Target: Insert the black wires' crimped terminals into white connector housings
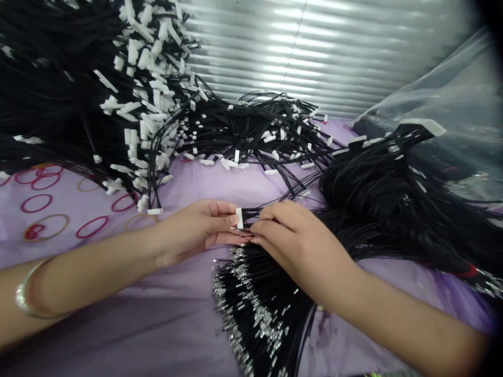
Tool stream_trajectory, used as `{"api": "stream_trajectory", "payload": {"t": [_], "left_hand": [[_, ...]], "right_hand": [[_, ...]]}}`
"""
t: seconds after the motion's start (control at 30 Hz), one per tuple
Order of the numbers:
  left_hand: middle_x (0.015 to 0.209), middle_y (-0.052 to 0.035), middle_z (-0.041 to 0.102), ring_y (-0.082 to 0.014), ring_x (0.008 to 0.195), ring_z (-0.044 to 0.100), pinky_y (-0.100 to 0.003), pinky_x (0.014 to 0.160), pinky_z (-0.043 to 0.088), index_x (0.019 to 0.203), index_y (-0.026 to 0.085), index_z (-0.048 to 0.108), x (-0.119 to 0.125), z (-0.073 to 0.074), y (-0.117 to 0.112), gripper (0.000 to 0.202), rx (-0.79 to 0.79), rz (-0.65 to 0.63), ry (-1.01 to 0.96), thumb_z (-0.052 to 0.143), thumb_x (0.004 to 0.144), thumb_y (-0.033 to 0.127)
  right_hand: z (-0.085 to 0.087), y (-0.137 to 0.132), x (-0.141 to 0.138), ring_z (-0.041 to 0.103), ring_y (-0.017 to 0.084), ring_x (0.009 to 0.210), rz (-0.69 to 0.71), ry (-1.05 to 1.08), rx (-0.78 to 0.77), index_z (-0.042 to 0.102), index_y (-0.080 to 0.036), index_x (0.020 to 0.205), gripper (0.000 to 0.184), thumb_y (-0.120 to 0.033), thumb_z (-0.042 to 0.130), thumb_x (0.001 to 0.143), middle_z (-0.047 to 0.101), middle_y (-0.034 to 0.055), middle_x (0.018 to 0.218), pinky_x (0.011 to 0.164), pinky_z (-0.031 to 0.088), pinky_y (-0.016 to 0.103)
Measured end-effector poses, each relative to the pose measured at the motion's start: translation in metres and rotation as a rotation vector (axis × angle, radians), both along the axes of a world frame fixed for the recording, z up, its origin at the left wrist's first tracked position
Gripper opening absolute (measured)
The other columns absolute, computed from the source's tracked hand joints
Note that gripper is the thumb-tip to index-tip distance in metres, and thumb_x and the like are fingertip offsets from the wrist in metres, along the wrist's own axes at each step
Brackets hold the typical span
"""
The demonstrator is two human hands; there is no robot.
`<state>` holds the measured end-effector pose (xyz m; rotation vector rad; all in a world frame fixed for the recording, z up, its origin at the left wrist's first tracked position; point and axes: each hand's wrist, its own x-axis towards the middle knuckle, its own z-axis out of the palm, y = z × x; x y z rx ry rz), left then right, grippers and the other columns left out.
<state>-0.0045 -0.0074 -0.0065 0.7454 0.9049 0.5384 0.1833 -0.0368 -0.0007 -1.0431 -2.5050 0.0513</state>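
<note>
Near the middle of the view, my left hand (pixel 212 225) pinches a small white plastic connector (pixel 239 218) between thumb and fingers. Black wires run from the connector's right side toward my right hand (pixel 293 230). My right fingers are closed on a thin black wire (pixel 247 231) just right of the connector; their tips are partly hidden. Directly below both hands lies a fanned bundle of black wires with bare silver terminals (pixel 255 309), the ends pointing left.
A large heap of black wires with white connectors (pixel 149 104) fills the upper left. More connector wires (pixel 251 125) lie behind my hands. A thick black wire bundle (pixel 373 193) and a clear plastic bag (pixel 451 104) are at right. Rubber bands (pixel 92 226) lie on the purple cloth (pixel 188 293).
</note>
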Motion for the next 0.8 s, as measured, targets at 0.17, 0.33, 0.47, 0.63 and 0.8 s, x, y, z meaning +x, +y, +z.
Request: {"api": "stream_trajectory", "payload": {"t": [0.17,0.33,0.47,0.63,0.8], "left_hand": [[0.076,-0.0027,0.069,-0.0104,0.075,0.068,-0.022,0.082,0.055,0.081,0.011,0.059,0.003,0.002,0.0,0.004,-0.019,0.037,0.041,0.058,0.078,0.009],[0.08,-0.0033,0.069,-0.0129,0.08,0.069,-0.021,0.08,0.056,0.08,0.012,0.059,0.004,0.005,-0.001,0.003,-0.015,0.044,0.104,0.056,0.079,0.011],[0.08,-0.0035,0.069,-0.0134,0.081,0.069,-0.019,0.078,0.057,0.081,0.011,0.059,0.004,0.003,-0.001,0.004,0.002,0.036,0.113,0.055,0.08,0.01],[0.081,-0.005,0.07,-0.0102,0.075,0.069,-0.014,0.073,0.057,0.082,0.01,0.061,0.003,0.001,-0.001,0.006,0.028,0.008,0.116,0.056,0.08,0.011],[0.084,-0.0026,0.071,-0.0084,0.076,0.069,-0.011,0.072,0.056,0.085,0.012,0.065,0.002,0.0,-0.002,0.008,0.068,-0.037,0.12,0.059,0.079,0.014]], "right_hand": [[-0.003,0.002,0.0,0.048,0.016,0.083,-0.022,-0.042,-0.166,0.063,-0.015,0.084,0.011,-0.017,0.052,0.086,0.058,0.0032,0.085,0.078,0.041,0.031],[0.002,0.005,0.003,0.049,0.014,0.08,-0.096,0.086,-0.361,0.056,-0.014,0.077,0.01,-0.019,0.054,0.085,0.057,0.0015,0.082,0.072,0.04,0.027],[0.007,0.004,0.005,0.049,0.011,0.071,-0.097,0.058,-0.372,0.056,-0.014,0.079,0.009,-0.018,0.053,0.086,0.058,0.0002,0.076,0.062,0.037,0.024],[0.008,0.007,0.009,0.054,0.006,0.072,0.013,0.259,-0.375,0.063,-0.017,0.081,0.01,-0.018,0.054,0.086,0.062,-0.003,0.077,0.067,0.04,0.018],[0.01,0.011,0.01,0.051,0.006,0.065,-0.131,0.328,-0.405,0.066,-0.019,0.074,0.008,-0.017,0.061,0.079,0.057,-0.003,0.07,0.059,0.038,0.018]]}}
